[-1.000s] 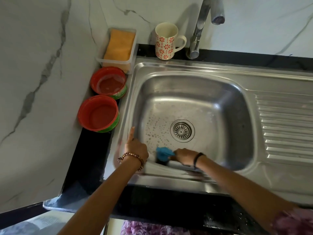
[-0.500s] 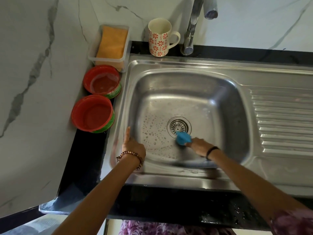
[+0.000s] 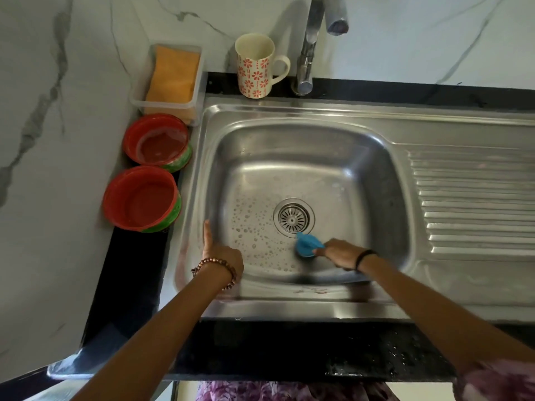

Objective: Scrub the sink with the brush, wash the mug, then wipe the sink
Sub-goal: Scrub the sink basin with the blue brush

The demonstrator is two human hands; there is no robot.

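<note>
A steel sink [image 3: 376, 134] fills the middle, its basin floor dotted with soap bubbles around the drain [image 3: 293, 217]. My right hand [image 3: 337, 253] grips a blue brush [image 3: 307, 243] that is pressed to the basin floor just below the drain. At the sink's left rim my left hand [image 3: 221, 254] has its fingers curled over the edge and its thumb lying straight along it. A cream mug [image 3: 256, 66] with red flowers stands upright on the black ledge behind the sink, left of the tap [image 3: 309, 44].
Two red bowls [image 3: 157, 141] [image 3: 142, 198] sit on the black counter left of the sink. Behind them a clear tub [image 3: 170, 79] holds an orange sponge. A ribbed drainboard [image 3: 474, 204] lies to the right. Marble walls close the left and back.
The brush and my right hand swept from the basin's near-left floor right toward the drain, then drew back slightly below it. My left hand stayed on the rim.
</note>
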